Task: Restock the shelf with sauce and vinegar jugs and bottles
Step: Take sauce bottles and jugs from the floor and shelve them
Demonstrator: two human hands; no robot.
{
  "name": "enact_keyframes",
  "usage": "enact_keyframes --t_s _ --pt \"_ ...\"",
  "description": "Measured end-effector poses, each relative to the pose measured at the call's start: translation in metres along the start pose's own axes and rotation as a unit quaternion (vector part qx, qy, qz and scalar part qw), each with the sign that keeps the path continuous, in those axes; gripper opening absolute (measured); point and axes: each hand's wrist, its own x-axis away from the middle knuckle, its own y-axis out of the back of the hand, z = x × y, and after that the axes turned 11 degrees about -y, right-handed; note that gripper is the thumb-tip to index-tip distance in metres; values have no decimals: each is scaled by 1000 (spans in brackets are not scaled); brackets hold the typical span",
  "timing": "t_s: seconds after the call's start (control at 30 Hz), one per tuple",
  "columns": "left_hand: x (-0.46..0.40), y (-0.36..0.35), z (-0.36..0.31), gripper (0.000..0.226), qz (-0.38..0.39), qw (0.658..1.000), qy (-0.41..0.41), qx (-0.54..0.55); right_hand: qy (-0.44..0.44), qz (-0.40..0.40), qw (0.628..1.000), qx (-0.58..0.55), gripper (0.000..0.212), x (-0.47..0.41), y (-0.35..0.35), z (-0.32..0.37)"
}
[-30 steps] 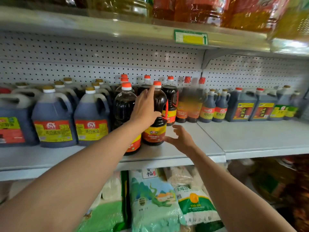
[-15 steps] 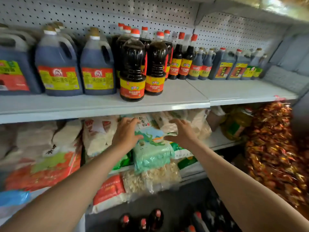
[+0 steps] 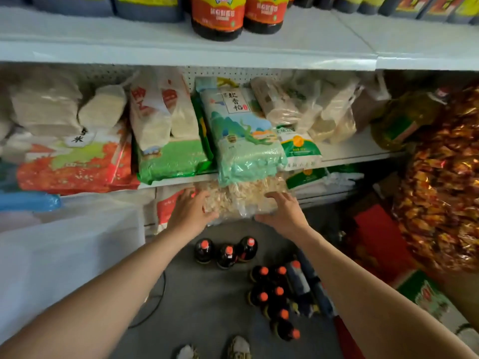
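Several dark sauce bottles with red caps (image 3: 226, 252) stand on the grey floor below me, and more of them (image 3: 278, 296) are grouped to the right beside dark jugs (image 3: 300, 281). My left hand (image 3: 190, 212) and my right hand (image 3: 282, 212) hang open above them, fingers spread, in front of a clear bag of pale flakes (image 3: 241, 200). Neither hand holds anything. On the white top shelf (image 3: 311, 47) stand two dark bottles with orange labels (image 3: 217, 19), only their lower halves in view.
Bags of rice and grain (image 3: 241, 130) fill the middle shelf. A heap of shiny red and gold packets (image 3: 445, 190) bulges in at the right. A white sheet (image 3: 64, 255) covers the left. My shoes (image 3: 238, 348) show at the bottom edge.
My left hand left the bottle on the top shelf. Both hands dropped past the rice bags to just above the floor bottles, and my view tilted downward.
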Motion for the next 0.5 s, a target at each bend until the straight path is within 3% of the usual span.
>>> enact_keyframes --t_s 0.23,0.5 --pt "9 -128 61 56 13 990 89 106 -79 64 995 -22 67 -30 -127 -81" --pt "9 -262 159 53 4 970 188 151 -148 139 974 -99 55 -70 -285 -145"
